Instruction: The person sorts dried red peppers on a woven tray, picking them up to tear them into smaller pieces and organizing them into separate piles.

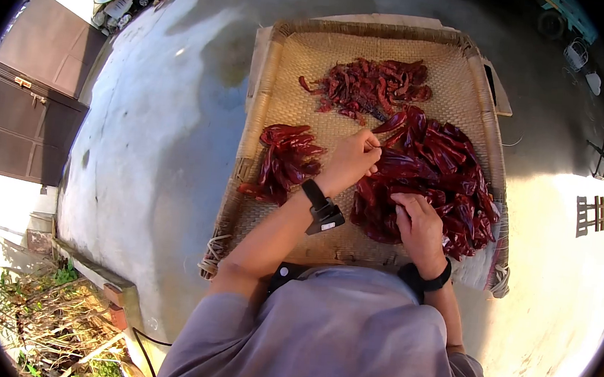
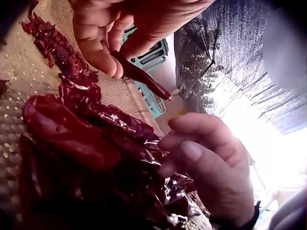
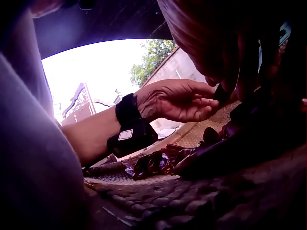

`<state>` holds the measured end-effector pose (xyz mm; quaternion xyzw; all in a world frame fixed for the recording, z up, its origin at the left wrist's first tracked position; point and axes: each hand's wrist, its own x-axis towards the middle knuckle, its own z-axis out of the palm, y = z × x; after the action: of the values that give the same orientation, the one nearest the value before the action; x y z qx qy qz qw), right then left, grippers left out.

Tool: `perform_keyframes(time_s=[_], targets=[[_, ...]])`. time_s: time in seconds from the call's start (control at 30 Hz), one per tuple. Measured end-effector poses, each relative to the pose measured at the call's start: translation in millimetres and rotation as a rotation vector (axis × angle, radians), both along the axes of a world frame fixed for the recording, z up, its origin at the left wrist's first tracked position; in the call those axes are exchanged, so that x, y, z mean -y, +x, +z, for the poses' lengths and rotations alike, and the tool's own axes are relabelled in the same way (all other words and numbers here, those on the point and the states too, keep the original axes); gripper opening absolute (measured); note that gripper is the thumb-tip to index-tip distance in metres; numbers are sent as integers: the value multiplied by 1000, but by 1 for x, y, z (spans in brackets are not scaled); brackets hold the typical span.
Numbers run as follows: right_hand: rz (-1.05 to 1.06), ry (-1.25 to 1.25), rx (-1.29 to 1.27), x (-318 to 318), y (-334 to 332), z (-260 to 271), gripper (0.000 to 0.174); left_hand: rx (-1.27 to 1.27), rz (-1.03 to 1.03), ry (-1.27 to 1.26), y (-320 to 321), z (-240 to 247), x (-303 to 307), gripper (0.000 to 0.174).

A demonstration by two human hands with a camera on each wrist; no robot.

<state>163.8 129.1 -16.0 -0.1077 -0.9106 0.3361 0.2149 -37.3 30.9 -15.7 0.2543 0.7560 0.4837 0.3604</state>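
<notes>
My left hand (image 1: 349, 162) pinches a dried red chili pepper (image 2: 144, 79) between thumb and fingers, above the large pile. In the left wrist view the pepper slants down with its tip free. My right hand (image 1: 421, 227) is over the near part of the large chili pile (image 1: 455, 162), its fingers loosely bent with nothing seen between them. A smaller bunch of whole chilies (image 1: 286, 160) lies left of my left wrist. At the far side is a heap of darker, shrivelled chilies (image 1: 376, 84). All lie on a woven tray (image 1: 373, 31).
The tray has a raised rim and stands right in front of my body. Concrete floor (image 1: 141, 138) surrounds it. A small wooden stool (image 1: 596, 214) stands to the right, and a brown metal gate (image 1: 29, 103) is at the left. Pale seeds dot the weave in the left wrist view.
</notes>
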Motion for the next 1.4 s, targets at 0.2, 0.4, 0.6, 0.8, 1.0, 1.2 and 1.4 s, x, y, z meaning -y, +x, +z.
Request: perform_keyframes(time_s=[0.2,0.4,0.6,0.8,1.0,1.2,1.4], targets=[[-5,30,-10,-1,1,-1,24,-288,-172,-79,-6,-27,-7,31],[0,12,-27,-3,0,-4,23,-891,55,-446,-58,-25,55,29],[5,9,-46,-3,1,-6,22,-1003,113,-898,-96,-36,92,23],[5,-3,-55,-2,2,-7,22,-1023,96,-853,-93,-41,98,27],[14,2,-46,-1,3,-9,22,-936,63,-854,-97,-55,98,30],[28,19,-50,-1,6,-8,22,-808,-35,-996,-103,-41,95,20],[17,4,-30,-2,5,-5,21,-866,172,-532,-73,-2,95,30]])
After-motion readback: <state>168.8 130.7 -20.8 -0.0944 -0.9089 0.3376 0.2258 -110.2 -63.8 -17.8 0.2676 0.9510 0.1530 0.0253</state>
